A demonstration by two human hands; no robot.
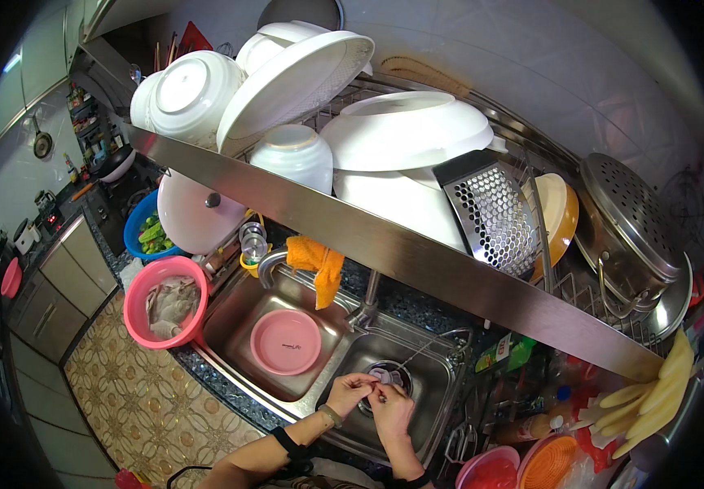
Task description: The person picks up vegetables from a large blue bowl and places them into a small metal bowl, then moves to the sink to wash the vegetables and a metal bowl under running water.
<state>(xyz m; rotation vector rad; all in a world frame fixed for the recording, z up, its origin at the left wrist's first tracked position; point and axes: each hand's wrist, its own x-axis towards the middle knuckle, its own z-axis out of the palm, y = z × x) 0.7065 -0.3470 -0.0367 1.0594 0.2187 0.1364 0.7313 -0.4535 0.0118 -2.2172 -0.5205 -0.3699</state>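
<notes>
My left hand [349,394] and my right hand [391,408] meet fingertip to fingertip over the right sink basin [428,406]. Between them they pinch a small pale piece, too hidden by the fingers to name exactly. Just beyond the fingertips, pale purplish pieces [387,375] lie in a round metal strainer or bowl [405,371]. A thin metal rod [428,346] runs up from its rim toward the back of the sink. A pink plastic basin [286,341] sits in the left sink basin [223,318].
A steel dish rack [388,235] loaded with white bowls and plates spans above the sink. An orange cloth [315,263] hangs on the faucet [271,269]. At left stands a pink tub [138,318] holding greyish, soft contents. Yellow rubber gloves [651,397] hang at right.
</notes>
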